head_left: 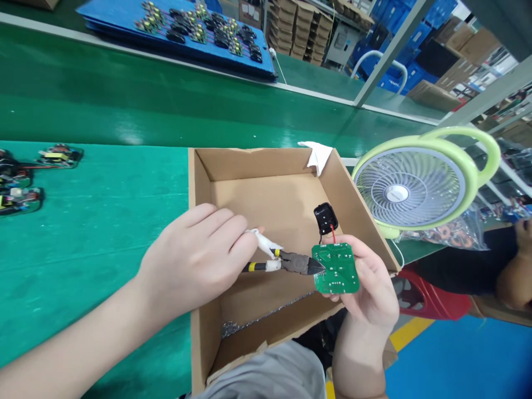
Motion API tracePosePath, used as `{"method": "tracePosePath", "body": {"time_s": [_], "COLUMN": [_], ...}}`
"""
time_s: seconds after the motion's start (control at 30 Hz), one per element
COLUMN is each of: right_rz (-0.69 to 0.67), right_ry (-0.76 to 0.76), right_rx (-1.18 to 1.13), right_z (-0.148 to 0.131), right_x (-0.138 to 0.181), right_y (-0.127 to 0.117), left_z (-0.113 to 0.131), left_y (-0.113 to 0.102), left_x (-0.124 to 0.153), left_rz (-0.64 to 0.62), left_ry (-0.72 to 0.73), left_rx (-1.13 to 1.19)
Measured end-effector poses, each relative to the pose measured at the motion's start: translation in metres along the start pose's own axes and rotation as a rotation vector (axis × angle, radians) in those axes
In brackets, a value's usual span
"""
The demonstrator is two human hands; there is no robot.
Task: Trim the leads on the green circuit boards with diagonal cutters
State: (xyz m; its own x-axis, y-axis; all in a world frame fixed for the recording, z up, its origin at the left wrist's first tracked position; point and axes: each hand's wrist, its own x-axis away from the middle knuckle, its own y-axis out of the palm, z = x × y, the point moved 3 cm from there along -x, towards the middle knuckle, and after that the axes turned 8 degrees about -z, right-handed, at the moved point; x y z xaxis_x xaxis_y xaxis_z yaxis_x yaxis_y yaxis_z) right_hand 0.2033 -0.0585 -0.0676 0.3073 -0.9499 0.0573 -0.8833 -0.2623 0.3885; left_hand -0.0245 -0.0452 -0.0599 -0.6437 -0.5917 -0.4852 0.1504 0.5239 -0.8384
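Observation:
My left hand [201, 252] is closed around the handles of a pair of side cutters [297, 263], which have white wrapping and yellow bands. The dark jaws point right and meet the left part of a green circuit board [337, 274]; I cannot tell whether they grip a lead. My right hand [372, 277] holds the board by its right edge, solder side toward me. Red and black wires run from its top to a small black plastic housing [325, 217]. Both hands are over an open cardboard box [202, 332], where silvery clippings [233, 328] lie along the near inner edge.
A green fan [409, 185] stands right of the box, beside a plastic bag of copper-coloured rings [449, 233]. Wired boards [60, 156] lie on the green mat at left. Several more assemblies rest on a blue sheet [112, 22] behind. Another person's arm [515, 271] shows at far right.

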Motion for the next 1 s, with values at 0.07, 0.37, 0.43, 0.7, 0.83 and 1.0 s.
{"method": "tracePosePath", "body": {"time_s": [0.07,0.37,0.43,0.7,0.83,1.0], "right_rz": [-0.01,0.013,-0.011,-0.014,-0.024,-0.064], "right_ry": [-0.02,-0.083,-0.097,-0.111,-0.109,-0.1], "right_rx": [0.004,0.014,-0.007,-0.036,-0.055,-0.052], "right_z": [0.0,0.001,0.001,0.001,0.002,0.004], "right_x": [0.0,-0.001,-0.001,-0.003,-0.005,-0.004], "right_y": [0.0,-0.004,-0.004,-0.003,-0.003,-0.006], "left_z": [0.0,-0.002,-0.002,-0.003,-0.004,-0.004], "left_y": [0.0,-0.007,-0.008,-0.004,-0.007,-0.015], "left_x": [0.001,-0.004,-0.005,-0.004,-0.004,-0.003], "left_rz": [-0.014,0.079,0.104,0.072,-0.072,-0.151], "left_ry": [-0.011,0.081,0.079,0.088,0.134,0.142], "left_rx": [-0.015,0.035,0.079,0.152,0.212,0.296]}}
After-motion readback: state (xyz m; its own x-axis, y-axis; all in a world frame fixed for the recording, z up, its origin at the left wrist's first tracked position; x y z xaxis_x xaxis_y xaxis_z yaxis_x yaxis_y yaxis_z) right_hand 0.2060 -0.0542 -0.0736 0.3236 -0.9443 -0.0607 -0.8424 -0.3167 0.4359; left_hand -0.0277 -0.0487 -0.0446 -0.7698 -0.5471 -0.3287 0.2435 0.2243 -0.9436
